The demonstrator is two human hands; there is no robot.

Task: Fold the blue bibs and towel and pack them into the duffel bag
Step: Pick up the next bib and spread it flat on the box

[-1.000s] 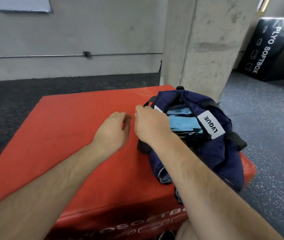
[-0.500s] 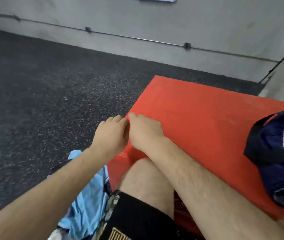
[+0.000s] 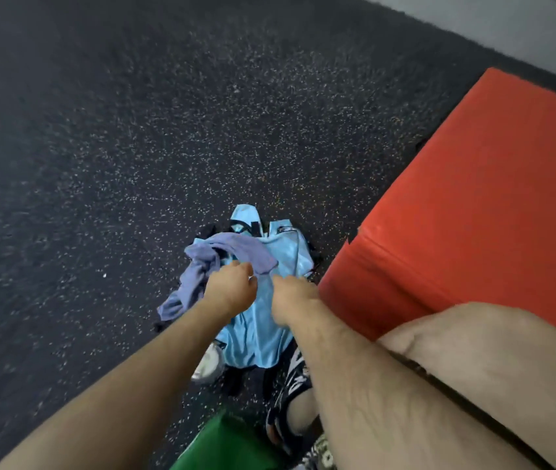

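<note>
A pile of cloth lies on the dark speckled floor: a shiny light blue bib (image 3: 263, 320) with a duller blue-purple towel (image 3: 198, 269) crumpled across its top left. My left hand (image 3: 232, 288) hovers at the towel's near edge, fingers curled downward. Just to its right, my right hand (image 3: 292, 296) is over the bib, with its fingers bent down and hidden behind the knuckles. Whether either hand grips cloth cannot be made out. The duffel bag is out of view.
A red foam box (image 3: 473, 205) stands to the right of the pile, and my bare knee (image 3: 473, 361) is in front of it. A white shoe (image 3: 207, 366), patterned shorts (image 3: 290, 378) and something green (image 3: 225, 446) lie below the pile.
My view has swung left and down from the red box and the duffel bag to the floor. Both hands have dropped from the box edge to the cloth pile.
</note>
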